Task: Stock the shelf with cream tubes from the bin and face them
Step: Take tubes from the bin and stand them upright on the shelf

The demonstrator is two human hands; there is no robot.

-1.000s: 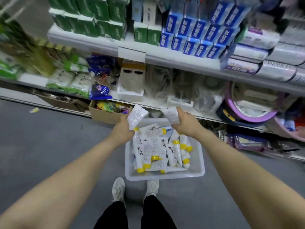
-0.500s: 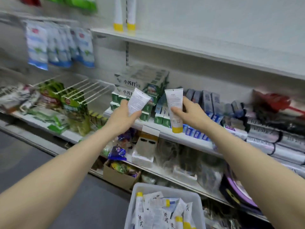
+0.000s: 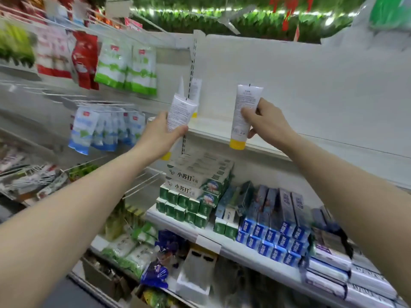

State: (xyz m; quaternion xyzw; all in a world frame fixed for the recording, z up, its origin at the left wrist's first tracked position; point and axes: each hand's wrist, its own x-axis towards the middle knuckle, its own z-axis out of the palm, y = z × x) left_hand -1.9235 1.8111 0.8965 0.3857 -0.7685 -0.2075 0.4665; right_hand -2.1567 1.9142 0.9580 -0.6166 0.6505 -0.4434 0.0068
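Two cream tubes are held up in front of the upper white shelf (image 3: 262, 143) in the head view, one in each hand. The left hand (image 3: 159, 135) has its grip wrapped round the lower half of the left tube (image 3: 181, 114), thumb across the front; this tube leans a little to the right, its yellow cap just showing below the palm. The right hand (image 3: 268, 123) pinches the right tube (image 3: 243, 112) between thumb and fingers at mid-body; that tube stands upright, yellow cap down, with the cap level with the shelf's front edge and its printed back toward the camera. Behind the left tube, two more tubes (image 3: 195, 94) already stand cap-down on the shelf beside the slotted upright. On the shelf below sit stacked green-and-white toothpaste boxes (image 3: 195, 187), with blue boxes (image 3: 273, 236) to their right. Hanging packets (image 3: 124, 67) in green, red and blue fill the wire hooks to the left. The bin is not visible in this view.
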